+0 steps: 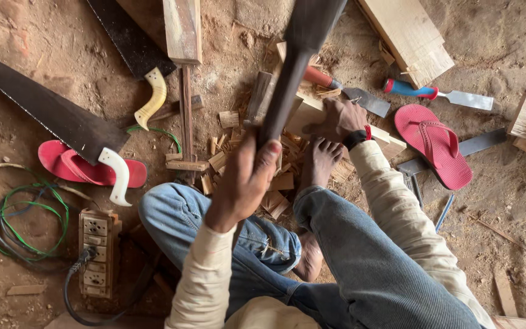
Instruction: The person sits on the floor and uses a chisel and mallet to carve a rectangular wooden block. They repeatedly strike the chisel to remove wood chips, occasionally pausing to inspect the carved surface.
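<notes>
Left hand (pixel 246 183) is clenched around the dark handle of a long tool (pixel 287 85), raised close to the camera; the head is blurred, can't tell what kind it is. Right hand (pixel 339 119) is down on the dirt floor (pixel 506 36), pressing on a pale wood piece (pixel 312 113) with fingers closed over its edge. A bare foot (pixel 319 161) sits just below that hand, touching the same piece.

Wood chips (pixel 278 183) are scattered around the workpiece, mid-floor, between the knees in blue jeans.

Around it:
- red-handled chisel (pixel 342 88) just above the right hand, partly behind the raised tool
- blue-and-red-handled chisel (pixel 436 94) further right, blade pointing toward the right edge
- red flip-flop (pixel 433 143) right of the hand, sole up or down not clear
- second red flip-flop (pixel 86 167) near the left edge, under a handsaw (pixel 50 116) with a white handle
- another saw (pixel 132 45) with a cream handle at the top, left of centre
- plank (pixel 181 27) at the top edge, stacked boards (pixel 409 36) top right
- switch-and-socket board (pixel 97 253) lower left with a black cable plugged in, beside coiled green wire (pixel 25 213)
</notes>
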Tool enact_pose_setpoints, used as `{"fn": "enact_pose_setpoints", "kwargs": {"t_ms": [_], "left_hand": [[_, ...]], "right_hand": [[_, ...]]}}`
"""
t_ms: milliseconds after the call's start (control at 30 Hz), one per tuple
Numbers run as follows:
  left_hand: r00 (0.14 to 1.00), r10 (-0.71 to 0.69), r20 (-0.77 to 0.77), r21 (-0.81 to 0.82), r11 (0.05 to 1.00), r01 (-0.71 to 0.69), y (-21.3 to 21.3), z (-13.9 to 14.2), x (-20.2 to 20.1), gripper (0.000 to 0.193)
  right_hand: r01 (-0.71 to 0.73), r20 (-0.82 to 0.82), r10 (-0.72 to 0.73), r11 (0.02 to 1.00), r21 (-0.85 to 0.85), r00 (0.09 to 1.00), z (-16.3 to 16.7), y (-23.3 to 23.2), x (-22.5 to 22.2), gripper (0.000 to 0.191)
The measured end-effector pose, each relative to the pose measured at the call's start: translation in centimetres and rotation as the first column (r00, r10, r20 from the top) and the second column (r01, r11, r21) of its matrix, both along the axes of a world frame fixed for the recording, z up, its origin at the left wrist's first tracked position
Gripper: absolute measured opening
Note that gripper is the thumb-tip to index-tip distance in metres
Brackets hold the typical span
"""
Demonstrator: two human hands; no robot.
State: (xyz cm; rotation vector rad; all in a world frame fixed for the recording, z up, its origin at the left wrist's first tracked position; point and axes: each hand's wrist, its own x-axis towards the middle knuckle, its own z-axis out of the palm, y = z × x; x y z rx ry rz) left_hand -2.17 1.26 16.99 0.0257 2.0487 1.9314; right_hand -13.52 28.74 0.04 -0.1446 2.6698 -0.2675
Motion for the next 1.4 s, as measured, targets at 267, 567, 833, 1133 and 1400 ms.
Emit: {"fn": "enact_pose_setpoints", "kwargs": {"t_ms": [267, 567, 833, 1133, 1400], "left_hand": [[0.997, -0.025, 0.079, -0.068, 0.997, 0.031, 1.3, -0.1, -2.2, 0.032], [0.999, -0.041, -0.023, 0.016, 0.999, 0.041, 1.9, 0.3, -1.2, 0.031], [0.991, -0.125, -0.037, -0.057, 0.991, 0.123, 1.7, 3.5, -2.7, 0.033], [0.964, -0.054, 0.261, -0.139, 0.986, 0.093, 3.3, -1.1, 0.0, 0.034], [0.996, -0.087, -0.035, 0.028, 0.996, 0.089, 1.5, 1.4, -1.2, 0.04]], "right_hand": [[-0.087, -0.149, 0.079, 0.995, -0.042, 0.986, -0.1, 0.7, 1.2, 0.081], [0.045, -0.057, -0.045, 0.999, 0.008, 0.997, 0.4, 0.3, 1.9, 0.079], [-0.04, -0.286, 0.027, 0.998, -0.039, 0.958, -0.5, 1.3, 3.0, 0.081], [-0.039, -0.216, 0.025, 0.997, -0.061, 0.976, -0.8, 1.9, 2.7, 0.078], [0.004, -0.235, -0.027, 0.995, -0.099, 0.972, -0.9, 1.4, 3.8, 0.077]]}}
